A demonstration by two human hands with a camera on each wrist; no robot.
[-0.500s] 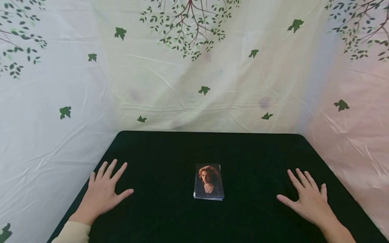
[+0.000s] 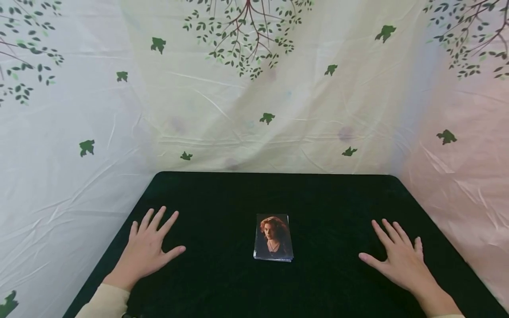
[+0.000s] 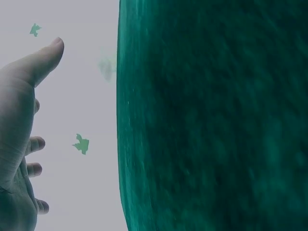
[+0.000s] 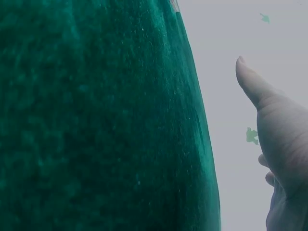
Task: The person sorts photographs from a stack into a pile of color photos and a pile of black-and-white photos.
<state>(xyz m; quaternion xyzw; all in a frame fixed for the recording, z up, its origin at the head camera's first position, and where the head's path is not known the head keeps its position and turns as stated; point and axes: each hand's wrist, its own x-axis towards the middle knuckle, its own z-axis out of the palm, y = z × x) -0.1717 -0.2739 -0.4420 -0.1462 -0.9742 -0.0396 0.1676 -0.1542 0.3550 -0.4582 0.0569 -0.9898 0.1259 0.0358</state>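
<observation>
A small stack of photo cards (image 2: 273,237) lies near the middle of the dark green table; its top card shows a portrait with reddish hair. Left of the stack, my left hand (image 2: 147,249) is held over the table with fingers spread, touching no object. My right hand (image 2: 401,258) is spread in the same way, well to the right of the cards, and holds nothing. In the left wrist view, the left hand (image 3: 19,125) shows its thumb out straight. The right wrist view has the right hand (image 4: 284,139) at its right edge, the other fingers mostly hidden.
The dark green cloth-covered table (image 2: 222,194) has rounded far corners. Behind and beside it hangs pale fabric (image 2: 222,123) printed with green birds and leafy branches, reaching close to the table's back and side edges.
My left hand has moved to the right, toward the cards. My right hand has shifted slightly left. The cards have stayed in place.
</observation>
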